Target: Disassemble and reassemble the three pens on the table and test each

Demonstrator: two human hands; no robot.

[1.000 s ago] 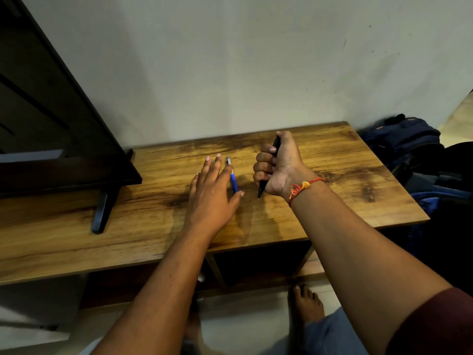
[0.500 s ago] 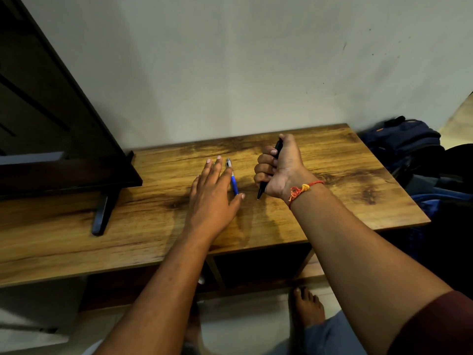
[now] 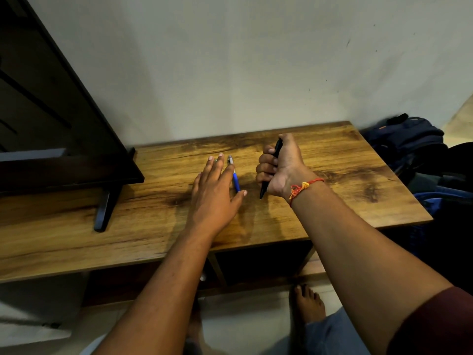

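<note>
One wide-angle camera is worn on the person's head and is aimed forward and steeply down. The brown wood-grain table top (image 3: 358, 162) is viewed close, from above its near edge. The pale plastered wall (image 3: 230, 73) behind it is taken in across the upper half, and a bare foot (image 3: 307, 301) on the light floor (image 3: 256, 324) is caught at the bottom.

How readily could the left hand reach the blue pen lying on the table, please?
Probably yes: the left hand is open, its forefinger and thumb either side of the blue pen, with nothing between. The right hand, gripping the black pen, is off to the right.
</note>
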